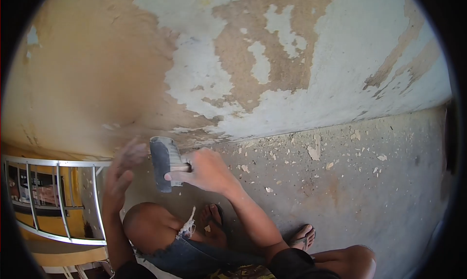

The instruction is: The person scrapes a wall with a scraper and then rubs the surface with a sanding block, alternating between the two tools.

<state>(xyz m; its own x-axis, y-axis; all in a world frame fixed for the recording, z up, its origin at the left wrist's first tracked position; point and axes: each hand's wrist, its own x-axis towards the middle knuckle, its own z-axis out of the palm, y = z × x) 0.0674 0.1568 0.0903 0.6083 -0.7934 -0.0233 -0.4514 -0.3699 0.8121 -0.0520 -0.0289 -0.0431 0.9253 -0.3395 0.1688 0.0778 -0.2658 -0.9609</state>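
Note:
My right hand (206, 171) is closed round the handle of a sanding block (161, 163), which has a dark, curved sheet wrapped on its face. The block is held upright in front of the wall (272, 50), whose pale paint is peeling over tan plaster. My left hand (124, 169) is raised just left of the block, not touching it, with its fingers apart and slightly blurred. Nothing shows in that hand.
Paint flakes (314, 150) lie scattered on the grey floor (340, 201) along the wall's foot. A white metal railing (58, 201) stands at the left. My bent knee (151, 225) and sandalled feet (302, 237) are below.

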